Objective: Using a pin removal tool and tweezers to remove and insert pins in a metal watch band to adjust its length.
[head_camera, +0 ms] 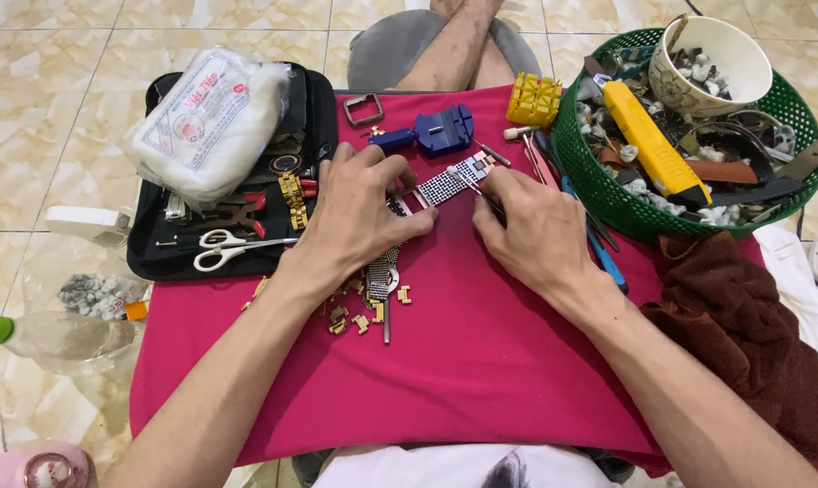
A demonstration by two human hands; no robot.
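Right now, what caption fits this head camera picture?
Left hand steadies a mesh watch band while right hand pokes it with a thin tool.

A silver mesh watch band [445, 185] lies flat on the pink cloth, pinned under the left fingertips [418, 217] at one end, while a thin metal pin tool [470, 183] held in the right fingers [492, 192] touches its far end.

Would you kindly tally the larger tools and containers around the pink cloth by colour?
Yellow: 2 – the slotted block and the long-handled tool in the basket
Blue: 1 – the band-link remover
Green: 1 – the basket
White: 2 – the cup and the scissors
Black: 1 – the tool case
Total: 7
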